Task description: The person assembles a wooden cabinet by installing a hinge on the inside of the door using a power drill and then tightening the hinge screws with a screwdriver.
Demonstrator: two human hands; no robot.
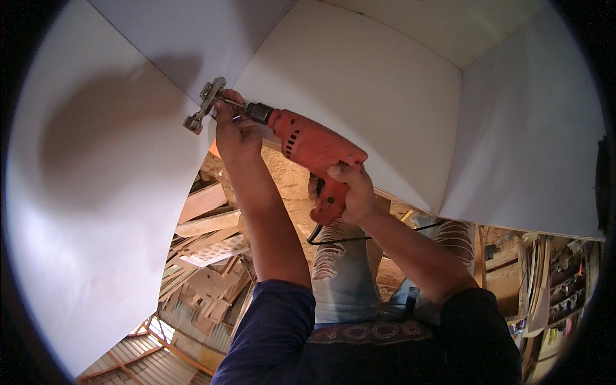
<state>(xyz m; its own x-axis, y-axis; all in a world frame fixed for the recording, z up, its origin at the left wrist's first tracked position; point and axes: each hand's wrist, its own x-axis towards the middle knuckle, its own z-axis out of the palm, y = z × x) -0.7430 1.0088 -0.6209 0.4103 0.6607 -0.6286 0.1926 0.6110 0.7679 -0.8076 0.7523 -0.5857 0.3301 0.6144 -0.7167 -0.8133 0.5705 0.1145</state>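
Note:
A red corded drill (pixel 314 142) is held by its handle in my right hand (pixel 355 186), its black chuck pointing left. From the chuck a thin bit runs to a metal cabinet hinge (pixel 208 101), which sits at the edge between two white panels. My left hand (pixel 236 125) is closed beside the hinge, its fingertips around the bit's end. Whatever small piece the fingers pinch there is too small and hidden to make out.
A large white door panel (pixel 96 212) spans the left side. White cabinet walls (pixel 359 83) stand ahead and to the right. Below lie stacked wood offcuts (pixel 212 224). The drill's black cord (pixel 346 240) crosses over my legs. Shelving with boards (pixel 542 282) stands at lower right.

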